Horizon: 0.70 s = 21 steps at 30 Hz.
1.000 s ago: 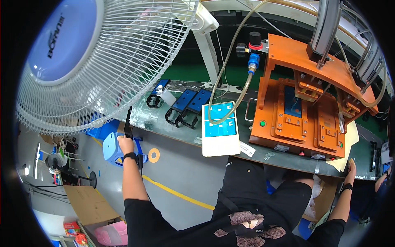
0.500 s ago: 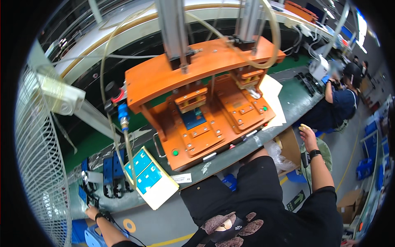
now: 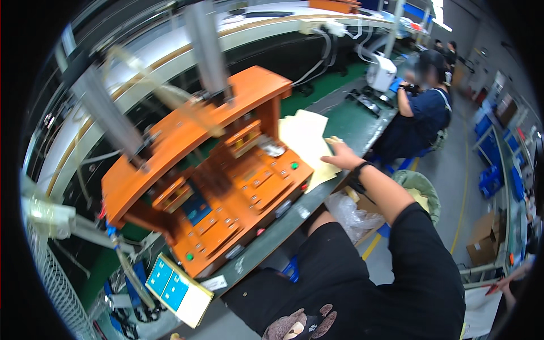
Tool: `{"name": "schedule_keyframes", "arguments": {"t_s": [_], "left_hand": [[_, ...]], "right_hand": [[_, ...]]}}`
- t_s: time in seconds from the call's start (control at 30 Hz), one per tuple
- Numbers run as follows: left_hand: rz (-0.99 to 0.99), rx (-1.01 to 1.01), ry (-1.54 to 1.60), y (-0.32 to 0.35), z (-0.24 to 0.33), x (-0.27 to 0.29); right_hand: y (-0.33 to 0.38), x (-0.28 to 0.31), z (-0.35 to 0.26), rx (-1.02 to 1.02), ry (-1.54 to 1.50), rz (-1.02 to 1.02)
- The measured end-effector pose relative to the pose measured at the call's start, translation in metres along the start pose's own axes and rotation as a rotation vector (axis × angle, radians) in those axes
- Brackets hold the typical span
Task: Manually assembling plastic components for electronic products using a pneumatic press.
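Running beneath and beyond the fingers (image 3: 331, 141) as a long green desk (image 3: 354, 122). Standing left of them, well clear, as a big orange press fixture (image 3: 226, 187). Lying directly under them as a stack of pale yellow sheets (image 3: 300, 139), just beside the fixture's right edge. Now resting the right hand (image 3: 341, 160) on those sheets, after hanging below the desk edge half a second ago: touching the stack. Stretching the forearm forward, palm down, fingers lying flat and unclenched, gripping nothing. Keeping the left hand out of sight.
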<state>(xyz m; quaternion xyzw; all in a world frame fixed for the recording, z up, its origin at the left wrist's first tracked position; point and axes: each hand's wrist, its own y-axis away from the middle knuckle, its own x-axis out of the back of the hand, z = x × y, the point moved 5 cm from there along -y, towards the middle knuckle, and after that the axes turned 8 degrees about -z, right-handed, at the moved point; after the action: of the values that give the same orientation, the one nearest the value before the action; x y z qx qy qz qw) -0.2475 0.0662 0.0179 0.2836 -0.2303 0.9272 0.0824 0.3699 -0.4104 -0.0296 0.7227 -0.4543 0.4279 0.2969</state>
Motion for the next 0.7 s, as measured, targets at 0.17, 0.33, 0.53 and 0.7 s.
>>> {"name": "schedule_keyframes", "arguments": {"t_s": [0.17,0.33,0.53,0.7], "left_hand": [[-0.218,-0.25,0.141,0.014,0.066,-0.068],[-0.119,-0.507,0.047,-0.026,0.123,-0.138],[-0.216,-0.308,0.287,-0.037,0.167,-0.189],[-0.135,-0.132,0.433,-0.043,0.13,-0.205]], "right_hand": [[-0.057,0.004,0.007,-0.212,0.096,-0.168],[-0.089,0.011,0.035,-0.29,0.081,-0.149],[-0.118,-0.005,0.045,-0.233,0.1,-0.179],[-0.134,-0.016,0.022,0.009,0.006,-0.16]]}}
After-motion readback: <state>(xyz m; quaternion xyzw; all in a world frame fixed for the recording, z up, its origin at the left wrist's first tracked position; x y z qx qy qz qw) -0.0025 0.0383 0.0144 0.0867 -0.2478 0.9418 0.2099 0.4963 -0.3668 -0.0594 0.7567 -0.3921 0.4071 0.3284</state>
